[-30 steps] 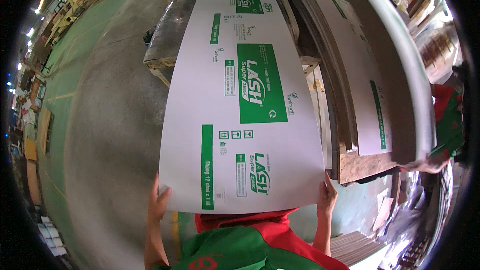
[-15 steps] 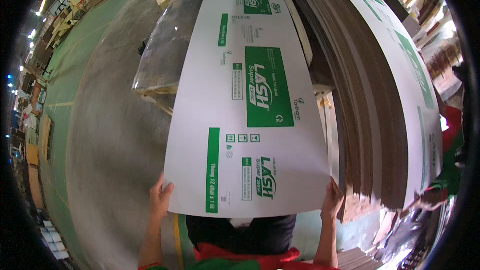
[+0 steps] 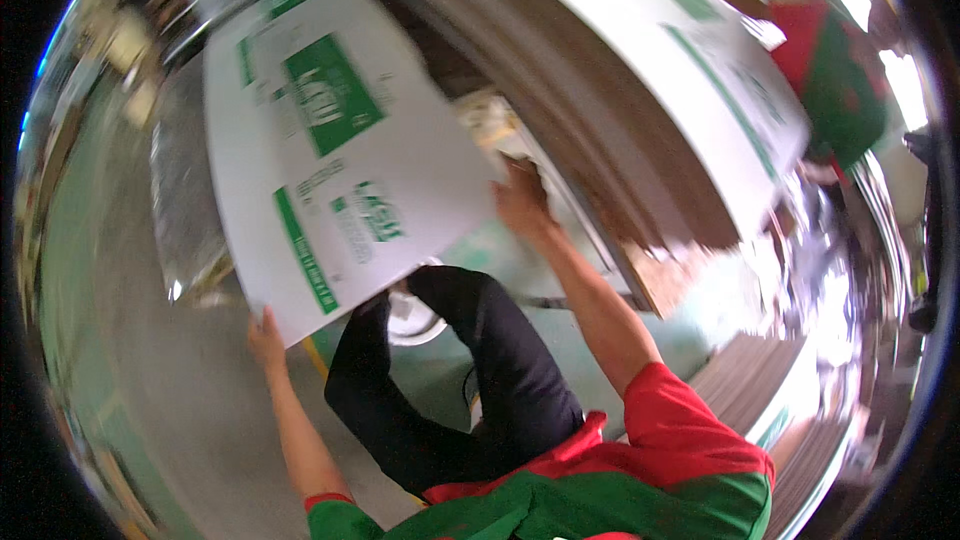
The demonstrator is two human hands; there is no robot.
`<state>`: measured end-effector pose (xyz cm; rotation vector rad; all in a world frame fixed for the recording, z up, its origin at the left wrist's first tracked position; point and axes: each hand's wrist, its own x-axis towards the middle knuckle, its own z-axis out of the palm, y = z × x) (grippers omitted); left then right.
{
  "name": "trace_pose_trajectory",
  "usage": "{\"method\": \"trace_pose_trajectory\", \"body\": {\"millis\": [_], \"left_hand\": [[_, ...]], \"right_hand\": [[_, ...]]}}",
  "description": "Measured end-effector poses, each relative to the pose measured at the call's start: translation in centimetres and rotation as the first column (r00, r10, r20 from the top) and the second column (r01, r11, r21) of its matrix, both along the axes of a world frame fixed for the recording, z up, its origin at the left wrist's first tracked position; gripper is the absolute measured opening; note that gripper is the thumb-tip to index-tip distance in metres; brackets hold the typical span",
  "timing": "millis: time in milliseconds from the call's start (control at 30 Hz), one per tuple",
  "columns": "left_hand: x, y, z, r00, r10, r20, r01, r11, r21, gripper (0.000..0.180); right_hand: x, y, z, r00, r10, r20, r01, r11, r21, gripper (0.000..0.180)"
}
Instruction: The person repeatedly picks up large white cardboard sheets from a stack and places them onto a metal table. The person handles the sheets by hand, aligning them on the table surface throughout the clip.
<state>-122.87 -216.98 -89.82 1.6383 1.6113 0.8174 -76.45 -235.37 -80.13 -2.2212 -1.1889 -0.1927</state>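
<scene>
The white printed sheet [image 3: 340, 162] is extending forward from between both hands; the left hand [image 3: 266, 342] is pinching its near left corner, the right hand [image 3: 525, 204] gripping its near right corner.

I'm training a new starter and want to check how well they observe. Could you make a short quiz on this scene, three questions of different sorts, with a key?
1. True or false: the left hand holds a corner of the white sheet.
2. Which colour is the printing on the sheet?
A) red
B) green
C) blue
3. Fill in: as the person sees it, the brown-edged stack is to the ____ of the sheet.

Key: 1. True. 2. B. 3. Right.
</scene>
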Motion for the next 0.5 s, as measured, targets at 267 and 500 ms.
{"method": "trace_pose_trajectory", "body": {"millis": [267, 500], "left_hand": [[-3.1, -18.8, 4.6, 0.956, -0.205, -0.208, 0.266, 0.906, 0.329, 0.047], [1.6, -28.2, 8.8, 0.898, -0.431, 0.084, 0.419, 0.899, 0.130, 0.046]], "right_hand": [[-6.9, -32.5, 19.0, 0.723, -0.277, 0.633, 0.276, 0.956, 0.103, 0.072], [-2.0, -38.1, 20.3, 0.765, -0.037, 0.643, 0.268, 0.926, -0.265, 0.035]]}}
